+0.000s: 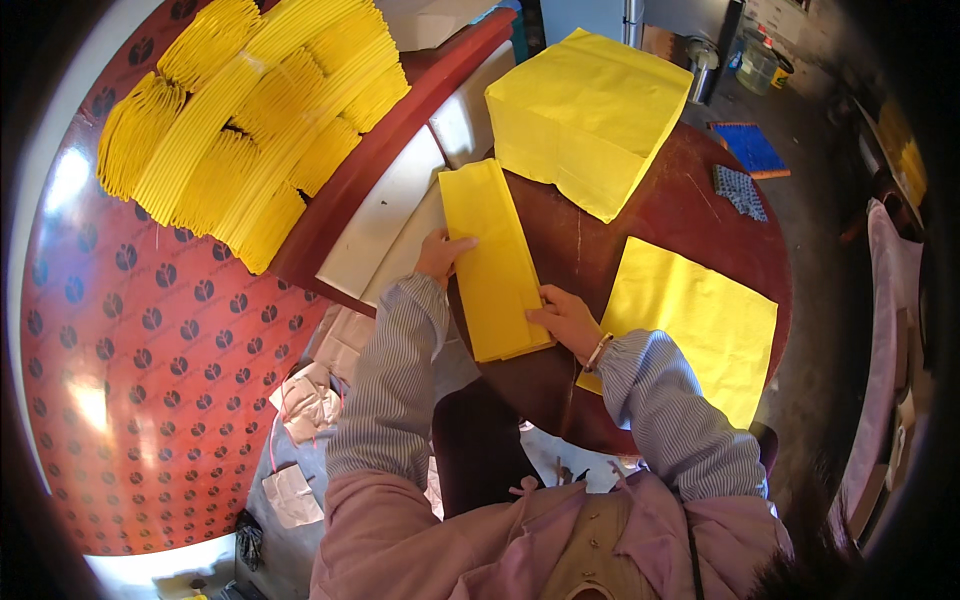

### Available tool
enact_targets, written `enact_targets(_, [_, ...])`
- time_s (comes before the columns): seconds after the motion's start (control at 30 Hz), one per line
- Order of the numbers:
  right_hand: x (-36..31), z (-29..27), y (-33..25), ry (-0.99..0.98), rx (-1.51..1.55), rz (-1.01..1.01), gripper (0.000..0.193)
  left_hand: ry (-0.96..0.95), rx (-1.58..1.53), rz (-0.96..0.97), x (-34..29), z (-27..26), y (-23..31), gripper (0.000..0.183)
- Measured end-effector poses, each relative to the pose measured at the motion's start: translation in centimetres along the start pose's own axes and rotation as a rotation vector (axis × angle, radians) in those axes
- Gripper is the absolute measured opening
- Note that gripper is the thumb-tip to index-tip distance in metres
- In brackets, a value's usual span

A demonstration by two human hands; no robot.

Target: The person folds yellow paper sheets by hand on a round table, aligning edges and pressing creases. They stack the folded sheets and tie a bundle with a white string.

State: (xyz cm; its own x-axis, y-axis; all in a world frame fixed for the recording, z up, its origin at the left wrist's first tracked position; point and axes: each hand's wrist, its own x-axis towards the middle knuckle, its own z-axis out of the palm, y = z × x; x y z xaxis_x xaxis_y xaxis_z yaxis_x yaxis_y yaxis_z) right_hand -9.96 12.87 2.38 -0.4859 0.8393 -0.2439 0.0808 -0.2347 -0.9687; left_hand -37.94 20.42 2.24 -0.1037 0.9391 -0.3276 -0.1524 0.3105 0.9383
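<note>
A long folded stack of yellow paper [495,270] lies between my hands at the left side of a round dark-red table [715,225]. My left hand [442,256] grips its left edge, thumb on top and the other fingers hidden beneath. At the lower right edge, my right hand [568,322] pinches the same stack between thumb and fingers. Beyond it stands a tall pile of square yellow paper [590,110]. Under and beside my right forearm rests a flat, unfolded yellow sheet or thin pile [690,325], its near left part covered by the arm.
Bundles of folded yellow paper [250,120] are heaped on a red patterned board [140,370] to the left. A blue-grey textured pad [740,192] sits at the table's right edge. On the floor are a blue mat [752,148], a plastic bottle [757,66] and crumpled paper [308,402].
</note>
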Motion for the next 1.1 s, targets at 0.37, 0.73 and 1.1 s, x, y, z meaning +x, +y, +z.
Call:
enact_targets(0.37, [0.3,-0.1,2.0,0.026,0.133,-0.030,0.039,0.079,0.099,0.033,0.7,0.7,0.0,0.061])
enact_targets(0.73, [-9.2,-4.6,-2.9,0.071,-0.085,-0.027,0.053,-0.010,0.517,0.071,1.9,-0.8,0.0,0.058])
enact_targets(1.1, [-9.8,-5.8,-15.1,-0.129,-0.270,-0.301,0.023,0.441,0.021,0.708,-23.7,-12.5,14.2,0.025])
